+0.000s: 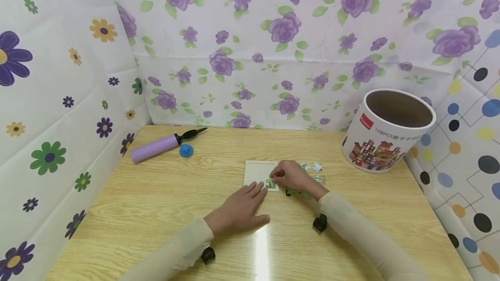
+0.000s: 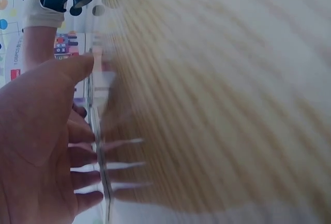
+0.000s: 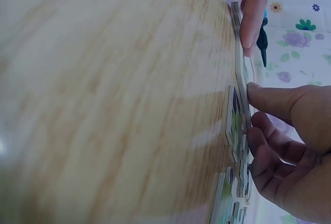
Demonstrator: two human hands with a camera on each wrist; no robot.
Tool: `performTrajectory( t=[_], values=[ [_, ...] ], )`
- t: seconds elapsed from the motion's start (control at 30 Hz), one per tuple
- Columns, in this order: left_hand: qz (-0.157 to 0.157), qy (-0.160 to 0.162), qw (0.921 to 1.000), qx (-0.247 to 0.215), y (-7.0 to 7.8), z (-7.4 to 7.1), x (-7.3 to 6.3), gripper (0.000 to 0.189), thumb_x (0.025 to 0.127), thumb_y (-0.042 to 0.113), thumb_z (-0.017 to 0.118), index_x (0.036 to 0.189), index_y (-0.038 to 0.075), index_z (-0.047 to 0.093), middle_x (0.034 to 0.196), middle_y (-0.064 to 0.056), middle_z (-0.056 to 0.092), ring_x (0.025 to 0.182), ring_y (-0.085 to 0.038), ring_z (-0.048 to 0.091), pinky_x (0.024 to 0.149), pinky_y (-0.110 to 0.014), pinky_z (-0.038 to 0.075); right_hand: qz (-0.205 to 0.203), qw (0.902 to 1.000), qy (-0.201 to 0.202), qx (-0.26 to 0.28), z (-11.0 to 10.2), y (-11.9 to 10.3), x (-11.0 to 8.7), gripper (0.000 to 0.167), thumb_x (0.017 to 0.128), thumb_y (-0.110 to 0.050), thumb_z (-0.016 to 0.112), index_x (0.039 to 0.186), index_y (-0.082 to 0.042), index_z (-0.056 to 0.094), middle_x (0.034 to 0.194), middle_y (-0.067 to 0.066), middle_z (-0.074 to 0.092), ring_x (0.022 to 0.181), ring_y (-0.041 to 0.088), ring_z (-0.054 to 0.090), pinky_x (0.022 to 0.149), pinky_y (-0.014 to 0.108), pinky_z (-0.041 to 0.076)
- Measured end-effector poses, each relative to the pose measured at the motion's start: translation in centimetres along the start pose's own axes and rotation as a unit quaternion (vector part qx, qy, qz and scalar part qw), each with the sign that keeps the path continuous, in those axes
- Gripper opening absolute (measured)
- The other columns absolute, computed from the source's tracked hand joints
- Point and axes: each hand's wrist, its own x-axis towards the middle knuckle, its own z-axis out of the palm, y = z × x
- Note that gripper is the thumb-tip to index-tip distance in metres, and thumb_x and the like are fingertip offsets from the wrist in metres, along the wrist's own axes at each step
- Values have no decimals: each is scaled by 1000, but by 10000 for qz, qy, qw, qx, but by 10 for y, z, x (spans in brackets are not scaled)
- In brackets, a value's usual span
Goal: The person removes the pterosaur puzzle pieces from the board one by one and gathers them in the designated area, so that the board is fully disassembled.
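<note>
A small white puzzle tray [image 1: 255,170] lies flat on the table, with a green jigsaw puzzle piece [image 1: 270,184] in its near right corner. My left hand [image 1: 241,209] lies palm down with its fingers stretched out, fingertips at the tray's near edge. Over the tray's right side, my right hand [image 1: 293,176] has its thumb and curled fingers at the green piece; the exact contact is partly hidden. Loose puzzle pieces [image 1: 317,167] are spread to the right of the tray, some covered by my right hand and wrist. In the right wrist view, the thumb [image 3: 274,100] touches down on the tray.
A large white printed bucket [image 1: 384,131] stands at the back right. At the back left lie a purple pump [image 1: 154,148] with a black nozzle and a small blue toy [image 1: 186,150]. Flowered and dotted cloths [image 1: 250,55] enclose the wooden table [image 1: 156,211].
</note>
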Motion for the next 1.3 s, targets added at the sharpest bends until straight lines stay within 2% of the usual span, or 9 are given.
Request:
performTrajectory(
  t=[0.27,0.53,0.7,1.03,1.3],
  values=[
    [239,-124,9996,-44,-14,-4,-1,83,102,65,42,163,12,27,169,-7,22,156,-26,21,124,-37,23,-70,10000,-35,-18,1,1,1,11,94,-18,76,102,-15,82,91,-5,70,79,7,59,71,31,51],
    [251,-19,9985,-487,-14,-3,-4,79,102,59,49,162,11,30,169,-8,24,156,-34,19,125,-47,22,-175,9998,-67,-88,3,1,3,14,90,-22,81,101,-14,81,88,-7,67,77,7,58,70,29,52],
    [233,-8,9986,-473,-13,-4,-4,79,102,59,49,162,11,29,168,-8,25,156,-34,20,125,-46,23,-185,9998,-19,-117,5,1,3,13,90,-22,81,100,-15,79,87,-8,66,77,6,58,70,28,52],
    [240,60,9993,-266,-14,0,-3,80,101,61,47,163,13,29,168,-7,25,155,-33,21,124,-45,24,-102,9988,221,413,5,-3,-4,9,91,-17,79,99,-16,75,84,-9,69,75,5,63,70,27,55],
    [225,93,9995,-213,-14,1,-2,81,101,62,49,162,13,30,168,-7,27,155,-33,23,124,-46,25,-124,9954,522,792,-3,1,-18,7,94,-17,77,100,-19,75,92,-7,71,87,8,67,82,32,59]
  ],
)
